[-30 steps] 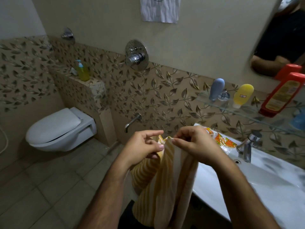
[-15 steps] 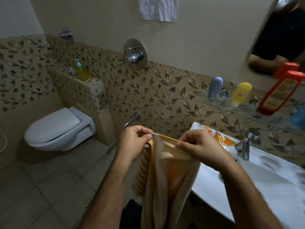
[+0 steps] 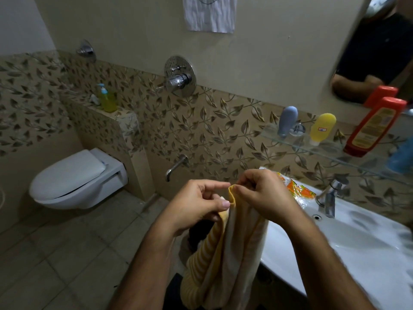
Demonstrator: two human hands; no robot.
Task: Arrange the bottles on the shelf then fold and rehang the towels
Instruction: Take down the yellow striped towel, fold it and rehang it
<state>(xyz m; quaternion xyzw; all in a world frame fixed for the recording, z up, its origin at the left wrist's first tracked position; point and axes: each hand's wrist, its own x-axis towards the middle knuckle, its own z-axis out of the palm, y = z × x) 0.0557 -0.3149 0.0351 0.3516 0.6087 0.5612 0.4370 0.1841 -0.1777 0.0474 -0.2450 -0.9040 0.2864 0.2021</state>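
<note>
Towel (image 3: 225, 249): yellow-and-cream striped, held in front of the chest, hanging from 12 to 6 o'clock off both hands; long axis vertical, top hem bunched into a small loop between the hands.
Basin (image 3: 348, 253): white, at 3 o'clock of the towel, just beside its hanging edge.
Glass shelf (image 3: 297, 146): at 2 o'clock of the hands, well apart; carries a grey bottle (image 3: 287, 120), a yellow bottle (image 3: 322, 128) and a red bottle (image 3: 375, 127), all standing, so bottle step judged done.
Second towel (image 3: 210, 13): white, on the wall at 12 o'clock, well above the hands.
Left hand (image 3: 196, 203): curled, thumb and fingers pinching the left end of the hem, at 9 o'clock of the loop.
Right hand (image 3: 263, 195): curled, fingertips pinching the right end of the hem, at 3 o'clock of the loop; both equally near the cloth.
Turning relation: hem ends nearly touching, cloth doubled lengthwise; next move judged a fold or a lift toward 12 o'clock.
Change from half a second ago: hem then stretched taut between separated hands; now brought together, towel narrower.
</note>
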